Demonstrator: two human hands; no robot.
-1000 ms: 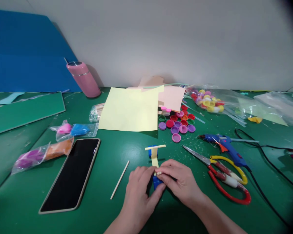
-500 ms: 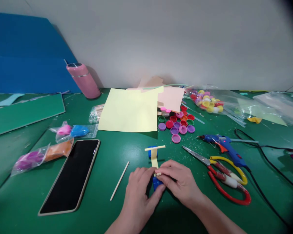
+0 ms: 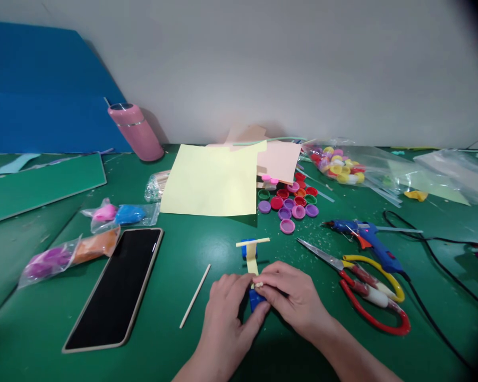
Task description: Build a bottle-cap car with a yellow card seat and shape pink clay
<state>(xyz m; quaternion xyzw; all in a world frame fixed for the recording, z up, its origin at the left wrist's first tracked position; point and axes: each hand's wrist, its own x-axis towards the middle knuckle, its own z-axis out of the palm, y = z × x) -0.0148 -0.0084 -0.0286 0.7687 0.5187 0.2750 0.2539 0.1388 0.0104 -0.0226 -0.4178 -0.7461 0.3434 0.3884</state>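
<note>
On the left of the green counter [image 3: 191, 249] lie bagged clay lumps [image 3: 69, 253] and a dark phone [image 3: 117, 286], with a loose wooden stick [image 3: 195, 295] just right of it. Next comes the left hand [image 3: 227, 313], thumb and fingers clamped on a blue bottle cap [image 3: 256, 300] low at the front middle of the counter. The right hand [image 3: 292, 297] meets it there, fingertips pinched together on the end of a thin stick [image 3: 258, 284] that sits on the cap. A yellow paper strip [image 3: 252, 261] runs from that joint back to a second blue cap [image 3: 245, 248] carrying a crossways stick [image 3: 253, 242]. The piece looks small, light and flimsy, held only where the hands press. A hard squeeze could snap the stick or buckle the strip, I judge, and a sideways tug could drag the far cap over. Further right, the open scissors [image 3: 366, 289] and the blue glue gun [image 3: 366, 241] lie near the right wrist; a careless sweep could strike blade or nozzle
</note>
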